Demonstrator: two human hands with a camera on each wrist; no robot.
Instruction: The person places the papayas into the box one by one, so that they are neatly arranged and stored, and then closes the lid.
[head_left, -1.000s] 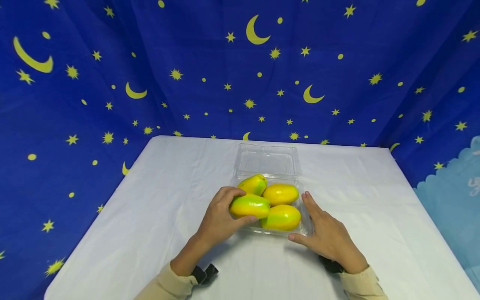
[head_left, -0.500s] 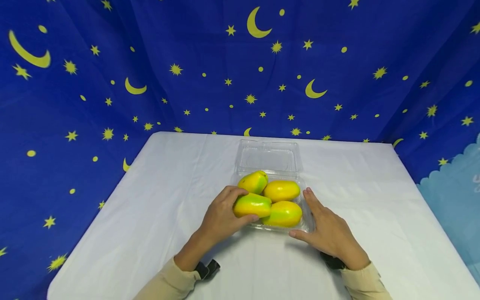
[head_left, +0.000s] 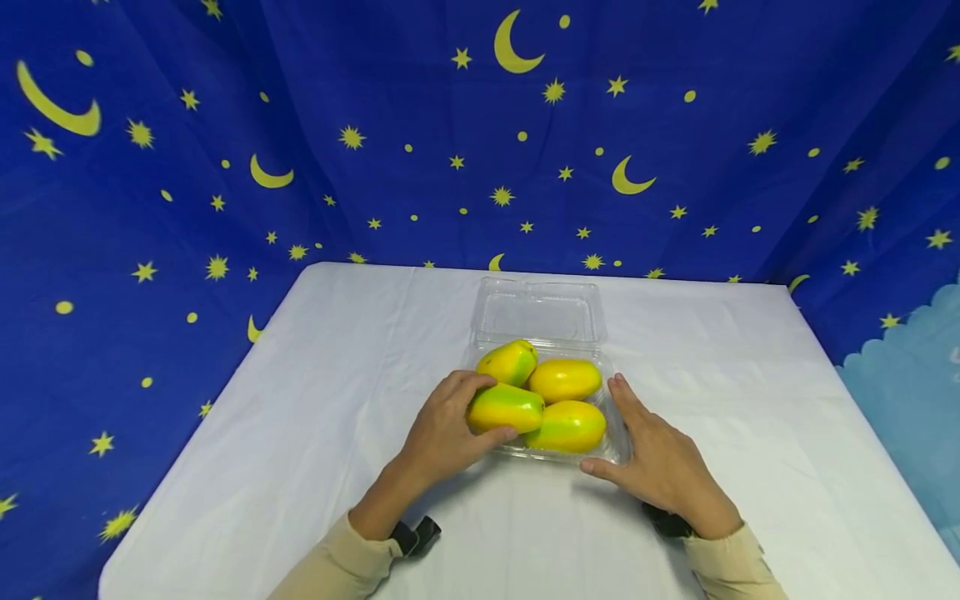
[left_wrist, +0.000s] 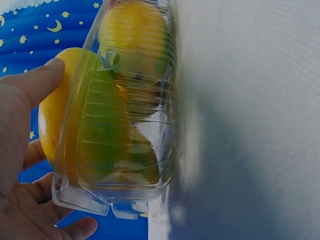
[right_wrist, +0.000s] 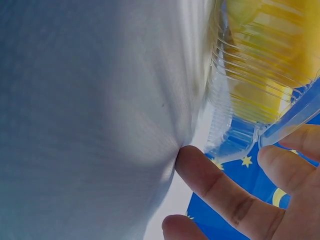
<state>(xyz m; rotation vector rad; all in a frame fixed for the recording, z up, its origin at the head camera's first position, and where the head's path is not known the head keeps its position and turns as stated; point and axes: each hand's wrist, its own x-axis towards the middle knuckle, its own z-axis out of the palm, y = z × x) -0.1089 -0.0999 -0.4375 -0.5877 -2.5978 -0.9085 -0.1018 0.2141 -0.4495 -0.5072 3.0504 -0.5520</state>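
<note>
A yellow-green mango (head_left: 506, 409) lies at the near left of a hinged clear plastic container (head_left: 517, 452), partly above its rim. My left hand (head_left: 446, 429) grips this mango, thumb on the near side and fingers over the far side. Three other mangoes lie in the container: one at back left (head_left: 507, 363), one at back right (head_left: 566, 380) and one at near right (head_left: 567, 427). Beside the container's right wall, my right hand (head_left: 660, 462) has its fingers spread and holds nothing. In the right wrist view, one fingertip (right_wrist: 187, 157) touches the tablecloth and another finger (right_wrist: 280, 162) is at the rim.
The container's lid (head_left: 538, 312) lies open toward the back of the table. A white cloth (head_left: 315, 400) covers the table. Behind it hangs a blue curtain (head_left: 420, 100) with yellow moons and stars; a light blue patch (head_left: 900, 400) shows at the right.
The head view has shifted slightly. My left hand and the mango in it have moved a little to the right. The right hand stays beside the container.
</note>
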